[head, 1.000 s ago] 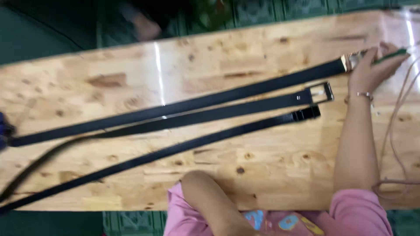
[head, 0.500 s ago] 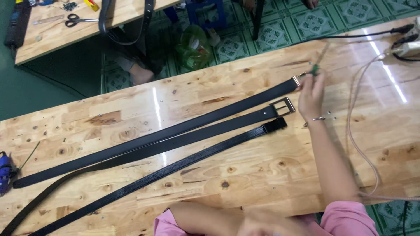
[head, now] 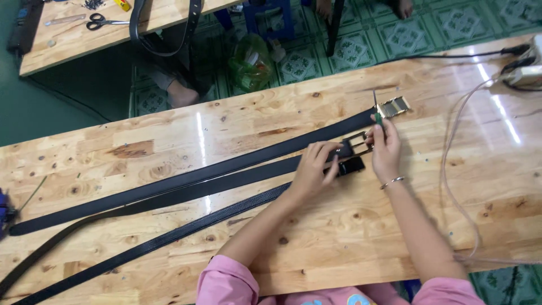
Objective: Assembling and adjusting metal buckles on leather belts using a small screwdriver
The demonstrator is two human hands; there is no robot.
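Three black belts lie side by side across the wooden table (head: 169, 135). My left hand (head: 316, 166) presses its fingers down on the middle belt (head: 248, 175), just left of its metal frame buckle (head: 359, 142). My right hand (head: 386, 149) sits at that buckle and grips a thin green-handled screwdriver (head: 376, 114), held upright. The top belt (head: 271, 151) ends in a shiny plate buckle (head: 393, 106) just beyond the tool's tip. The textured bottom belt (head: 169, 234) ends by a black clasp (head: 353, 166) under my left fingertips.
Thin cables (head: 451, 169) loop over the table's right side toward a white power strip (head: 528, 73). A blue object (head: 5, 212) sits at the left edge. Beyond, another table (head: 68, 34) holds scissors (head: 101, 22) and a hanging belt (head: 164, 34); a person's foot (head: 182, 97) shows beneath.
My left hand has come up onto the table and settled on the middle belt. My right hand has moved the screwdriver from the top belt's buckle down to the middle buckle.
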